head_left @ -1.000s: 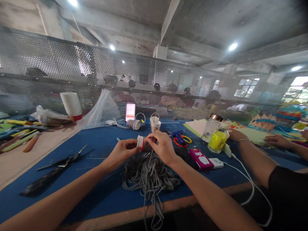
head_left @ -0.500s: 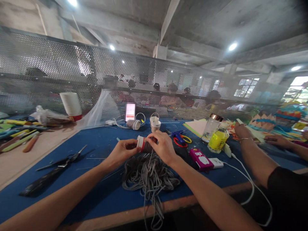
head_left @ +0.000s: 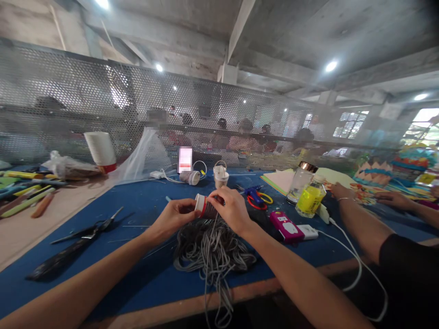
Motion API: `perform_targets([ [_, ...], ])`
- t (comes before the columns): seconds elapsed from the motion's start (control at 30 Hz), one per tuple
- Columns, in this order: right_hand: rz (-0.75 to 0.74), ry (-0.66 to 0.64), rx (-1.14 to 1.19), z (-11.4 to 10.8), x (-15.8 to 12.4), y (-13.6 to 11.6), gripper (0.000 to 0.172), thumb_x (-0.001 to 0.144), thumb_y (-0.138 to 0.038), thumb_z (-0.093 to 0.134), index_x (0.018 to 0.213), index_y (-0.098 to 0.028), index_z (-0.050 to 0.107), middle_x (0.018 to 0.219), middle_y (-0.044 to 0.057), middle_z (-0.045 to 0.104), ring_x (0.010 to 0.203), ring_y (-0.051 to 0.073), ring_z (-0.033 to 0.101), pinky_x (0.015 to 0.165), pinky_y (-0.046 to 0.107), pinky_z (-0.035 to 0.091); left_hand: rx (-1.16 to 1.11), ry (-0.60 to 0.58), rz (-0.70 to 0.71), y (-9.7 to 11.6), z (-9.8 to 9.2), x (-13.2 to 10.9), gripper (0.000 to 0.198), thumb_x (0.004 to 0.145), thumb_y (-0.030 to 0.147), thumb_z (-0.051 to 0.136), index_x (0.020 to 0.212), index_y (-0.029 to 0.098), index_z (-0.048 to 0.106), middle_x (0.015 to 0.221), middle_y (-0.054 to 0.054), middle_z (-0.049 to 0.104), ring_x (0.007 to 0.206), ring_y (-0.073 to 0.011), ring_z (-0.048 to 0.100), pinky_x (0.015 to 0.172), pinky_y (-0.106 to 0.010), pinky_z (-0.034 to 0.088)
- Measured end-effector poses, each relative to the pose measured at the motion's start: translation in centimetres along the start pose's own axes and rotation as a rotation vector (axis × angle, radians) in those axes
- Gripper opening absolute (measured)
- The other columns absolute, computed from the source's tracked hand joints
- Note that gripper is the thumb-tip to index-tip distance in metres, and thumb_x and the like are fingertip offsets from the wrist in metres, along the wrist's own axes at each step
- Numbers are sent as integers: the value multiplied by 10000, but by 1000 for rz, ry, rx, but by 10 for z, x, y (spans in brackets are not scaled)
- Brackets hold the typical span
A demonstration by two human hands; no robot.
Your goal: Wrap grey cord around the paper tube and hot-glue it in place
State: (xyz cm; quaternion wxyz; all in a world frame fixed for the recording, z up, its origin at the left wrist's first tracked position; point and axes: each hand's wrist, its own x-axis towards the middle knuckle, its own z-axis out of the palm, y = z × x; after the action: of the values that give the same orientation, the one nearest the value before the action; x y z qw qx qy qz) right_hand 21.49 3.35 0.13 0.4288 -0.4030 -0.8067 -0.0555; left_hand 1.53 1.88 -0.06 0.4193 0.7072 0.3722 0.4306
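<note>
Tipped on its side, a small white paper cup [head_left: 200, 204] with a red band has grey cord wound round part of it. My left hand [head_left: 174, 218] is closed on the cup's white end. My right hand [head_left: 232, 209] pinches the grey cord at the cup's other end, and its fingers hide much of the winding. From there a strand runs down to a loose heap of grey cord [head_left: 216, 251], which spills over the table's front edge. Behind my hands stand a small white cup with a handle [head_left: 221, 176] and a cord-wrapped cup [head_left: 190, 177] lying down.
Black-handled scissors [head_left: 87, 237] lie left on the blue tabletop [head_left: 137, 265]. To the right are red-and-yellow scissors [head_left: 257, 199], a blue glue gun [head_left: 253, 189], a magenta box [head_left: 286, 227] and a bottle of yellow liquid [head_left: 310, 201]. A co-worker's arm [head_left: 363, 221] reaches in beyond them.
My hands and the cup stay almost in place. At the right, the co-worker's hand has shifted slightly left, and a pale green sheet now shows behind the bottles.
</note>
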Motion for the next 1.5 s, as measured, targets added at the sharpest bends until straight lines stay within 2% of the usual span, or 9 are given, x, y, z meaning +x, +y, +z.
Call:
perform_targets([
  [0.53,4,-6,-15,0,0,1,130,919,-339,598,879,-237,668,777,-14,640,726,121,577,721,258,383,0,-14,-2,-4,-1,0,325,750,400,716,952,149,756,915,-75,761,867,-265,677,810,-347,514],
  [0.97,5,-6,-24,2,0,3,138,918,-335,594,870,-231,671,769,-5,635,714,128,578,711,244,401,8,-31,6,-3,-1,0,308,748,413,720,910,153,760,912,-71,762,863,-259,676,803,-332,510],
  [1.5,4,-5,-14,1,0,4,137,916,-338,598,867,-231,668,768,-13,632,705,122,573,698,241,390,5,-45,11,-4,-2,-1,322,772,404,713,1001,183,766,963,-61,766,919,-264,672,847,-331,496],
])
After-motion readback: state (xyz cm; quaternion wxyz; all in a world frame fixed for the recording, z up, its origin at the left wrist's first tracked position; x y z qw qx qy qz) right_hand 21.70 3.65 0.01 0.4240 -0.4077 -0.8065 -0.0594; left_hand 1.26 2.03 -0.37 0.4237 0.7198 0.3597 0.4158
